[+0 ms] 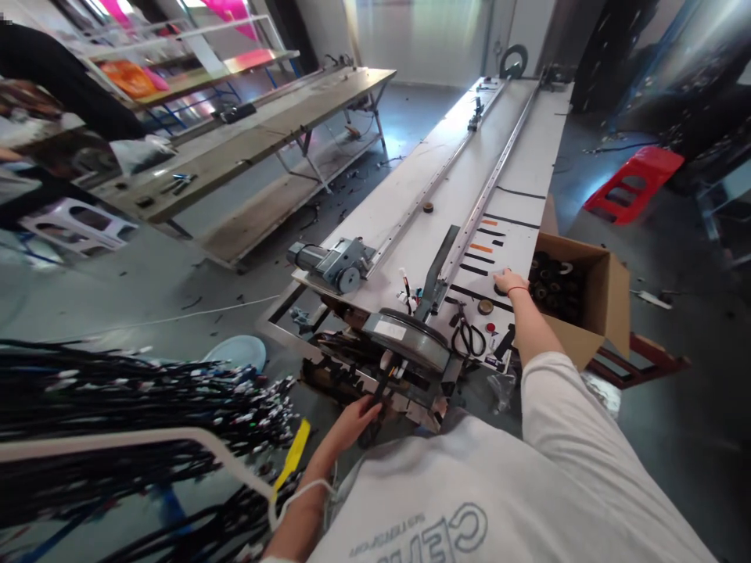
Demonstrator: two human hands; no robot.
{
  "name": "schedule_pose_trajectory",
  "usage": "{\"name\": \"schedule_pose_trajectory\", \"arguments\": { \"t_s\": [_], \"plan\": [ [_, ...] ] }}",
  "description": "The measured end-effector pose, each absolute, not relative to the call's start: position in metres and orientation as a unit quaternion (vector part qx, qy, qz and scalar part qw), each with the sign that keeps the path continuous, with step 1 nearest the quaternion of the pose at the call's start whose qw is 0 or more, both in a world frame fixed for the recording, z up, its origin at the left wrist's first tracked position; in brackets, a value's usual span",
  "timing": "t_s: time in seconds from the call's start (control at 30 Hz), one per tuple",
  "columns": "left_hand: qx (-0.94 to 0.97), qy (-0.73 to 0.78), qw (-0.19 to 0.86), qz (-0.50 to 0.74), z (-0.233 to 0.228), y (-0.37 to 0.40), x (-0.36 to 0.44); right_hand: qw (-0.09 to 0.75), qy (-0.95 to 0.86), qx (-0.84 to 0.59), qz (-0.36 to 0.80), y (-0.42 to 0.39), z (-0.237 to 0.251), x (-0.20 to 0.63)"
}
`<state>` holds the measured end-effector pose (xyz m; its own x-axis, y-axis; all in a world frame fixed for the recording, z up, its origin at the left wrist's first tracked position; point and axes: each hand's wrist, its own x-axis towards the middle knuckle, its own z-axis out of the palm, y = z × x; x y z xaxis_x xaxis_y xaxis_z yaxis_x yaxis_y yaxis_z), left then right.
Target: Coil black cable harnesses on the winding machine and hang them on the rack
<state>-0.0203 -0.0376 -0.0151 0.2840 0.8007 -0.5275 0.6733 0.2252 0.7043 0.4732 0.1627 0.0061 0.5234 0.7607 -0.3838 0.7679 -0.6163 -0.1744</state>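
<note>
My left hand is low at the near end of the bench, its fingers closed around a black cable with pale connector ends at its top. Just above it sits a round dark metal reel with a white label. Out on the right edge of the white bench, my right hand pinches a black tape roll, mostly covered by the fingers. Close to it lie a brown-cored tape roll, black-handled scissors and black tape strips.
A cardboard box of tape rolls stands against the bench's right side. A grey motor and metal rails are on the bench. Cable bundles hang at left. A red stool and another person's dark sleeve are farther off.
</note>
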Motion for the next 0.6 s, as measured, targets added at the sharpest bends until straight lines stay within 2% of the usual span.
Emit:
{"name": "schedule_pose_trajectory", "arguments": {
  "t_s": [0.27, 0.6],
  "plan": [
    [0.612, 0.608, 0.498, 0.091, -0.014, -0.052, -0.027, -0.014, 0.431, 0.872, -0.232, 0.156, 0.003, 0.473],
    [0.599, 0.584, 0.54, 0.095, -0.013, -0.052, -0.035, -0.029, 0.409, 0.879, -0.244, 0.155, -0.002, 0.468]
  ]
}}
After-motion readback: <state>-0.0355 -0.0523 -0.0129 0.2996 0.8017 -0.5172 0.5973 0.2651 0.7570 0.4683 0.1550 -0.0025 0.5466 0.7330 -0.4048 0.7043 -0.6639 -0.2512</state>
